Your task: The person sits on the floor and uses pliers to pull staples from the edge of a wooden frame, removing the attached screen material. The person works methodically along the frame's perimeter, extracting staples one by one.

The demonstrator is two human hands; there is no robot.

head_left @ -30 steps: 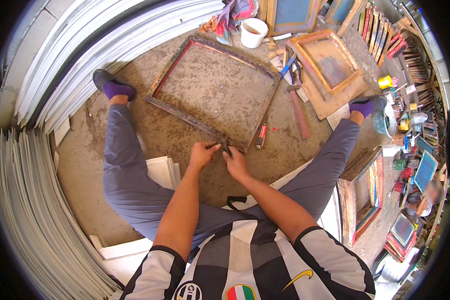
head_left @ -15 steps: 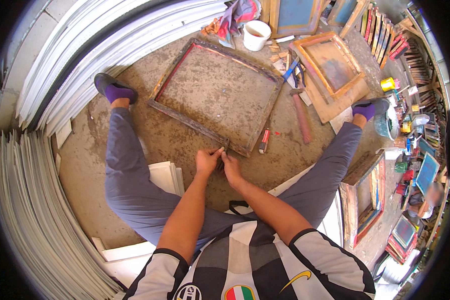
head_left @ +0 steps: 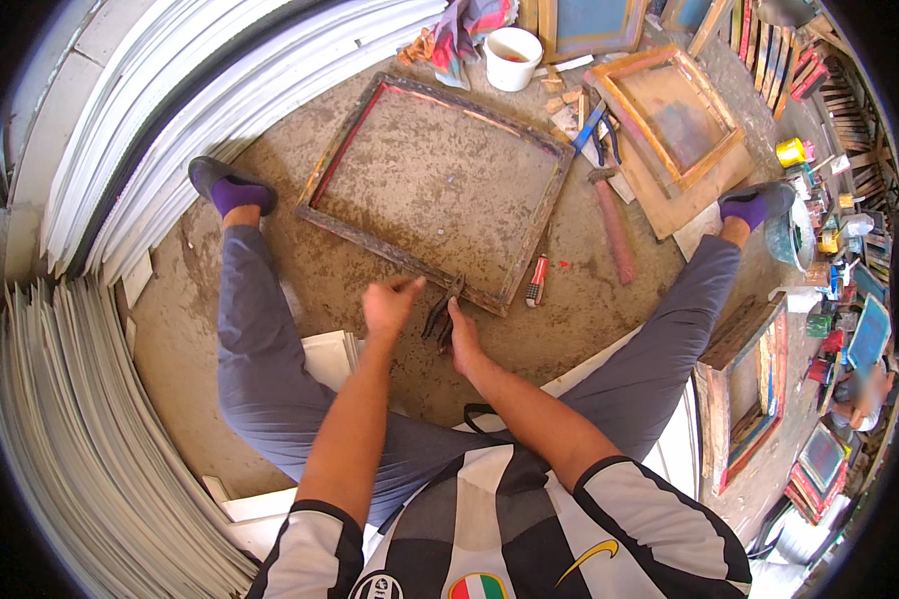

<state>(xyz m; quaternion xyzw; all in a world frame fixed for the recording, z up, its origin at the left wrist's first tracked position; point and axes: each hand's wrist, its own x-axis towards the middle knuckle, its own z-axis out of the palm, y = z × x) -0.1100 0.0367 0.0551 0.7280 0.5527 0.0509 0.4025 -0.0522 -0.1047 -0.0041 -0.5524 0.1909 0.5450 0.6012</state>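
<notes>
My right hand [head_left: 463, 342] grips a pair of dark pliers [head_left: 437, 317]; their jaws reach the near rail of an old wooden frame [head_left: 370, 239] lying on the floor. Just left of the pliers, my left hand [head_left: 390, 305] is apart from the tool. Its thumb and forefinger are pinched together, and anything between them is too small to make out. The frame has weathered wood with red along its inner edge, and no mesh or panel fills it. A red-handled tool [head_left: 537, 282] lies beside its near right corner.
A hammer [head_left: 612, 228] and blue-handled pliers [head_left: 592, 128] lie right of the frame. Behind stands a white bucket [head_left: 512, 60]. Another wooden frame [head_left: 666, 120] rests on a board at the back right. Stacked white sheets [head_left: 90, 439] line the left; paint pots [head_left: 791, 152] stand far right.
My left hand has come off the pliers and moved left, its fingertips pinched. My right hand keeps the pliers, whose handles have spread apart at the frame's near rail.
</notes>
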